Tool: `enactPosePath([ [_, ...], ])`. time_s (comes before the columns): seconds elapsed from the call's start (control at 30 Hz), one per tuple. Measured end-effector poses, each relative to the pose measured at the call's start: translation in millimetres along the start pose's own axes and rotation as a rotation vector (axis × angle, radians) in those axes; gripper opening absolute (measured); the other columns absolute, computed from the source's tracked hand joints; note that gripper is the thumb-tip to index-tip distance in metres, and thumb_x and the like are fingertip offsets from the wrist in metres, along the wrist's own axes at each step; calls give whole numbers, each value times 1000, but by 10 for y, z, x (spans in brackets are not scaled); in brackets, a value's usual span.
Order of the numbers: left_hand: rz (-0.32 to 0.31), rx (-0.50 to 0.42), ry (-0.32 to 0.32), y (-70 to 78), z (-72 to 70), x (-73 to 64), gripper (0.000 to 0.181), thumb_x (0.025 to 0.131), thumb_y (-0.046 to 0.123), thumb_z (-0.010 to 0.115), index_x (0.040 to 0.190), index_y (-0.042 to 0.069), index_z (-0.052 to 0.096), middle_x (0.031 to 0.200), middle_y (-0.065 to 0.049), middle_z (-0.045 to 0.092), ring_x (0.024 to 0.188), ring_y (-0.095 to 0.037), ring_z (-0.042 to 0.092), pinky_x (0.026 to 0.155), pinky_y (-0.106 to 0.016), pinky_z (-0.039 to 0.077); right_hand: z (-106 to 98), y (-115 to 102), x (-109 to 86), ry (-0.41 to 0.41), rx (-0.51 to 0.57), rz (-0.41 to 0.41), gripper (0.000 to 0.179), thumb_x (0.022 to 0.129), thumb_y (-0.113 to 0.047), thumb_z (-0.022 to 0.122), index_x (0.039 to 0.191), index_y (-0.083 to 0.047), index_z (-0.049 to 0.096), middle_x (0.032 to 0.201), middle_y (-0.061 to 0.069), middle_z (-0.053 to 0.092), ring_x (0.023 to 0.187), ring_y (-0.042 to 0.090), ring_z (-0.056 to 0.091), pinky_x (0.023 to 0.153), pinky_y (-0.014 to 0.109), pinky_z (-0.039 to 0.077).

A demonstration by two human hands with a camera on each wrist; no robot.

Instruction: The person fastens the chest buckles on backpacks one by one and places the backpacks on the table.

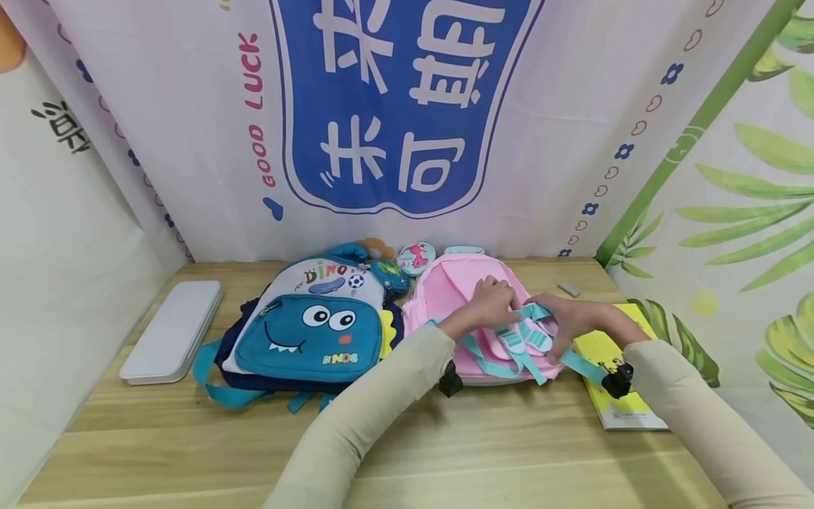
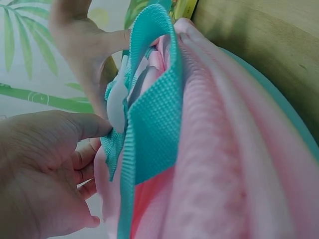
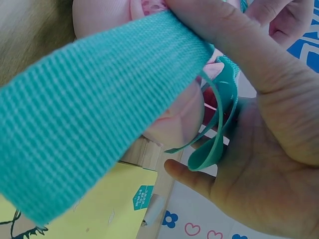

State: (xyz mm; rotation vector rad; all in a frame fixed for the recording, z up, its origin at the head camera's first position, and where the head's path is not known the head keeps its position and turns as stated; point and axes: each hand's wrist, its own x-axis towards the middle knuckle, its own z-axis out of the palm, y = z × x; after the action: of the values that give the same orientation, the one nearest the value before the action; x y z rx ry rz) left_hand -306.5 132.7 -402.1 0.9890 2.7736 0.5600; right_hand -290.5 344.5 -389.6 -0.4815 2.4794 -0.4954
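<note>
A pink backpack [image 1: 454, 279] lies on the table with its teal straps [image 1: 486, 362] and buckles [image 1: 514, 341] facing up. My left hand [image 1: 491, 304] reaches over it and pinches the webbing beside a pale plastic buckle [image 2: 117, 102], seen close in the left wrist view. From the right side, my right hand [image 1: 569, 322] holds a strap, its thumb lying across the wide teal webbing [image 3: 104, 99] in the right wrist view. A thin loop of strap [image 3: 209, 149] hangs near its palm. Some of its fingertips are hidden behind the webbing.
To the left lies a blue dinosaur backpack [image 1: 305, 336], with a white case [image 1: 173, 332] beyond it. A yellow book [image 1: 626, 406] sits under my right forearm, and a small grey block [image 1: 568, 288] lies behind. Printed curtains [image 1: 216, 141] enclose the table.
</note>
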Motion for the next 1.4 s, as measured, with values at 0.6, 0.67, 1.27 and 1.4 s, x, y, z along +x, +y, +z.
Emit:
enactPosePath([
  [0.6, 84, -14, -1, -101, -171, -141, 12, 92, 27, 74, 100, 18, 78, 99, 6, 63, 100, -15, 46, 93, -30, 33, -32, -3, -22, -31, 12, 36, 126, 68, -42, 95, 158, 0, 17, 163, 30, 20, 146, 49, 23, 115, 72, 26],
  [0.67, 104, -7, 6, -105, -135, -141, 13, 91, 26, 76, 102, 19, 78, 101, 7, 67, 98, -13, 47, 93, -28, 34, -32, -15, -27, -37, 21, 38, 125, 68, -41, 95, 158, -1, 17, 163, 30, 19, 147, 50, 23, 115, 72, 26],
  [1.27, 107, -41, 108, -83, -17, -209, 20, 86, 26, 83, 98, 15, 72, 86, 7, 67, 86, -9, 53, 114, -35, 35, 20, 9, -22, -27, 43, 9, 121, 69, -38, 95, 157, -1, 20, 162, 28, 22, 145, 48, 25, 115, 72, 26],
  [1.4, 117, -19, 160, -88, -25, -228, 24, 85, 30, 83, 99, 16, 71, 82, 7, 65, 84, -9, 52, 118, -37, 33, 11, 0, -32, -29, 56, 3, 120, 70, -36, 95, 157, 0, 20, 162, 29, 23, 145, 49, 26, 115, 72, 26],
])
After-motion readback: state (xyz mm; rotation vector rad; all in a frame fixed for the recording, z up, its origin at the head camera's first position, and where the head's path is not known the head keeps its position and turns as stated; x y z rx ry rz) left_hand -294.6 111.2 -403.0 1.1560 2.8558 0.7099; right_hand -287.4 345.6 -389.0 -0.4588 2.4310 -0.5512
